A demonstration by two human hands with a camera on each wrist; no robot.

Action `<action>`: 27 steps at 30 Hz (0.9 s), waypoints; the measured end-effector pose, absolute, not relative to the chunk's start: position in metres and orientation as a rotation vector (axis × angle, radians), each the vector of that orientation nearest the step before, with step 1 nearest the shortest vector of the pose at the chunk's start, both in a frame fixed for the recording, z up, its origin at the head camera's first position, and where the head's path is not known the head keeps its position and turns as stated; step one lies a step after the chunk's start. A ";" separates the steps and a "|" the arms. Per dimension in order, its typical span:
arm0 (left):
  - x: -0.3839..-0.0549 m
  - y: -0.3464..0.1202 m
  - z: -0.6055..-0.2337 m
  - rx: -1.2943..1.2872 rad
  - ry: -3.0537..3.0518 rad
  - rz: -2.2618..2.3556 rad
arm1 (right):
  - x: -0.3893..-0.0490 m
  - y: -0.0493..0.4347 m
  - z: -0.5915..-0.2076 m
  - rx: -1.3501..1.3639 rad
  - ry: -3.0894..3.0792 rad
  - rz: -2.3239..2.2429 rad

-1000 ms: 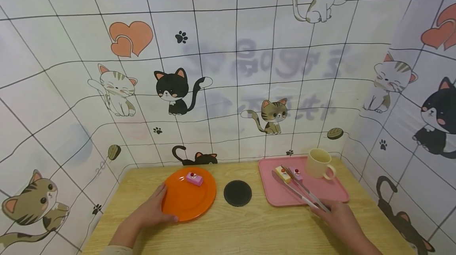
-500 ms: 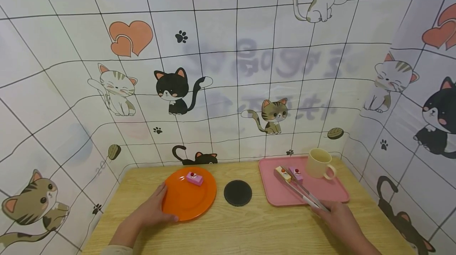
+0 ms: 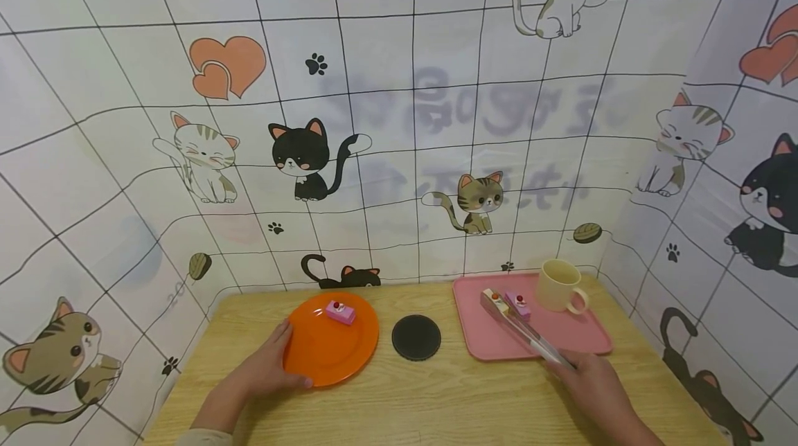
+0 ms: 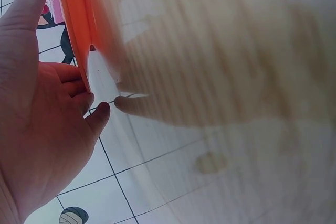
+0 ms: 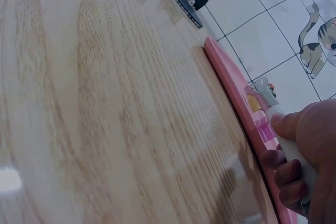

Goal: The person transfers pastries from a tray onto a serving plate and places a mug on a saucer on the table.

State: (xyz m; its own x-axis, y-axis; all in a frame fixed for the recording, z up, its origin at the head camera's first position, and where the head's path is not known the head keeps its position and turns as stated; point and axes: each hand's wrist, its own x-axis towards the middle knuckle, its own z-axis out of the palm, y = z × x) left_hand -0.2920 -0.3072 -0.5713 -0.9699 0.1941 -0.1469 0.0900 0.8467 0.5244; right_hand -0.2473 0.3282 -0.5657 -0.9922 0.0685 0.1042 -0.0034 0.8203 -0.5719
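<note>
In the head view my left hand holds the left edge of an orange plate, thumb along its front rim. In the left wrist view its fingers curl against the plate's edge. A pink toy cake slice sits on the plate. My right hand grips metal tongs with pale handles. Their tips lie around a yellow toy cake slice on the pink tray. Another pink toy cake slice sits right beside it, partly behind the tongs.
A pale yellow cup stands at the tray's back right, handle toward the front right. Between plate and tray lies a round black coaster. The wooden table meets cat-printed walls at the back and sides.
The tongs' two arms have drawn together, and their tips have closed in on the yellow cake slice. The left hand and the plate have stayed put.
</note>
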 end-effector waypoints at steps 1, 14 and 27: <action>-0.292 -0.307 -0.571 0.219 2.830 0.791 | -0.248 0.327 -0.565 -0.056 -2.883 0.911; -0.291 -0.306 -0.569 0.244 2.839 0.791 | -0.248 0.319 -0.567 0.133 -2.716 0.869; -0.292 -0.307 -0.569 0.237 2.838 0.789 | -0.252 0.298 -0.559 0.141 -2.734 1.012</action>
State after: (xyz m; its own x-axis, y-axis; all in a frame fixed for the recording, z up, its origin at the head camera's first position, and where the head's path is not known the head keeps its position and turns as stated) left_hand -0.2917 -0.3066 -0.5692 -0.9699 0.2024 -0.1355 0.1035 0.8460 0.5230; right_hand -0.2521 0.2983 -0.5587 -0.9706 -0.0126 0.2403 -0.1660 0.7579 -0.6309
